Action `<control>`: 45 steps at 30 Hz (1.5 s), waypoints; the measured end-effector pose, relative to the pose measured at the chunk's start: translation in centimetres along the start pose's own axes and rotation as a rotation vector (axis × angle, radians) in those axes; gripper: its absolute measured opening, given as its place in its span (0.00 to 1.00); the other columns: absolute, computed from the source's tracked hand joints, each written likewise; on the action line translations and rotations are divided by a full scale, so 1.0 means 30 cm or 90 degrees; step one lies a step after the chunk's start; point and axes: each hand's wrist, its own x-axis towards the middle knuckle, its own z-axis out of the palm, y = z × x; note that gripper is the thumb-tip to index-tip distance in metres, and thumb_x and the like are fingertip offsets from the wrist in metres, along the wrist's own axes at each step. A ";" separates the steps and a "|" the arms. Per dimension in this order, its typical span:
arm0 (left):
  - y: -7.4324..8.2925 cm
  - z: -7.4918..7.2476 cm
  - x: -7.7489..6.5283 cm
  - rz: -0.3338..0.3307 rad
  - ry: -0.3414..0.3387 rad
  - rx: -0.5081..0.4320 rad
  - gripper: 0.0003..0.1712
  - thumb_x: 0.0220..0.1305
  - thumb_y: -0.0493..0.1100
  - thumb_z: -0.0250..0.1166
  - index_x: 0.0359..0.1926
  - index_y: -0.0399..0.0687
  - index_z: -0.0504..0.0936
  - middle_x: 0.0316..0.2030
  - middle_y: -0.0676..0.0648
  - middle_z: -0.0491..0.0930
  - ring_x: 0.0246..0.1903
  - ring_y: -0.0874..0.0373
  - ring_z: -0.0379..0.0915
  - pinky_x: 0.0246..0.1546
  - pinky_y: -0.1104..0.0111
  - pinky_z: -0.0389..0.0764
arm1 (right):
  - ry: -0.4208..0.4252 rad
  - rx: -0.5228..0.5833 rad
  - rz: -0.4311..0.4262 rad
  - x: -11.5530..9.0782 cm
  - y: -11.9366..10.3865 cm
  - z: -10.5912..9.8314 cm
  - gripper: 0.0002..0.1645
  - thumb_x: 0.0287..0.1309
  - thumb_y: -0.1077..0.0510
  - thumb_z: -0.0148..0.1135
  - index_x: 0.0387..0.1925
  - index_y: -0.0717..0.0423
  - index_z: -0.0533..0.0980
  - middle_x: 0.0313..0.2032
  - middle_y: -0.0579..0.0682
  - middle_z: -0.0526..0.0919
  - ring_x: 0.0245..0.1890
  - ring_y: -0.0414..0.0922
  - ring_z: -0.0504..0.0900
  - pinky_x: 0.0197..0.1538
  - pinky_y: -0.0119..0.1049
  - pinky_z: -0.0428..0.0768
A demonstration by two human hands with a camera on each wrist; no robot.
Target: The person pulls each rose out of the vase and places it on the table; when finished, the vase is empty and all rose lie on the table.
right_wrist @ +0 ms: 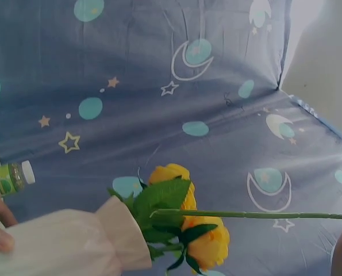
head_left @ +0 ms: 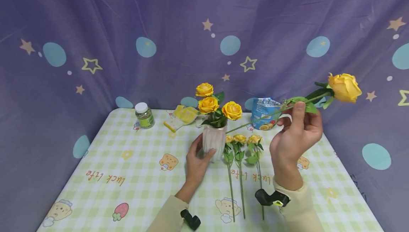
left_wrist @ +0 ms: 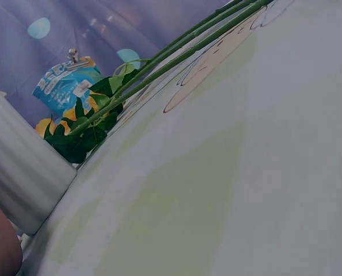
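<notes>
A white fluted vase (head_left: pixel 213 141) stands on the table with three yellow roses (head_left: pixel 208 105) in it. Around its lower left side my left hand (head_left: pixel 195 163) grips, thumb across the front. Raised at the right, my right hand (head_left: pixel 295 136) pinches the stem of another yellow rose (head_left: pixel 345 88). That rose is tilted, its bloom up to the right and its stem end close by the vase mouth. In the right wrist view the stem (right_wrist: pixel 262 215) passes in front of the leaves at the vase (right_wrist: pixel 61 241). The left wrist view shows the vase wall (left_wrist: pixel 21 167) beside green stems (left_wrist: pixel 176 60).
Several yellow roses (head_left: pixel 239 139) lie on the checked tablecloth right of the vase, stems toward me. Behind are a white-capped jar (head_left: pixel 145 116), a yellow and white cloth item (head_left: pixel 183 116) and a blue pouch (head_left: pixel 263 113) with a clip (left_wrist: pixel 73 56). A patterned curtain (head_left: pixel 179 19) hangs behind the table.
</notes>
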 end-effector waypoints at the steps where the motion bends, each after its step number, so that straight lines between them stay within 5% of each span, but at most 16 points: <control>1: 0.000 0.000 0.000 -0.001 0.001 0.001 0.41 0.66 0.37 0.81 0.77 0.43 0.77 0.71 0.43 0.82 0.67 0.45 0.80 0.75 0.49 0.76 | 0.001 -0.005 0.001 0.004 0.001 -0.003 0.09 0.68 0.70 0.74 0.43 0.76 0.82 0.30 0.59 0.84 0.22 0.46 0.82 0.17 0.29 0.72; 14: -0.003 0.001 -0.001 -0.004 0.002 0.006 0.41 0.66 0.39 0.82 0.77 0.41 0.76 0.71 0.41 0.81 0.68 0.43 0.79 0.75 0.48 0.76 | -0.037 -0.060 0.043 0.036 0.023 -0.058 0.10 0.69 0.70 0.74 0.43 0.78 0.83 0.26 0.55 0.84 0.20 0.44 0.80 0.17 0.27 0.72; 24: -0.003 0.001 -0.001 -0.002 -0.001 -0.001 0.41 0.66 0.38 0.81 0.77 0.42 0.76 0.71 0.41 0.81 0.68 0.43 0.79 0.75 0.47 0.75 | -0.054 -0.106 0.132 0.064 0.050 -0.169 0.06 0.67 0.70 0.75 0.36 0.73 0.85 0.26 0.56 0.87 0.21 0.43 0.83 0.16 0.27 0.73; 32: -0.007 0.000 0.002 -0.001 -0.001 0.000 0.41 0.66 0.37 0.81 0.77 0.41 0.76 0.72 0.41 0.81 0.69 0.43 0.79 0.76 0.48 0.75 | -0.044 -0.218 0.202 0.080 0.068 -0.266 0.12 0.68 0.70 0.74 0.27 0.61 0.84 0.23 0.49 0.88 0.19 0.40 0.83 0.16 0.25 0.73; 45: -0.001 -0.003 -0.001 -0.004 -0.002 -0.002 0.41 0.66 0.38 0.81 0.77 0.44 0.77 0.71 0.43 0.82 0.68 0.44 0.80 0.75 0.49 0.76 | -0.067 -0.372 0.296 0.079 0.066 -0.393 0.06 0.69 0.67 0.75 0.34 0.58 0.89 0.24 0.46 0.90 0.19 0.37 0.84 0.17 0.24 0.74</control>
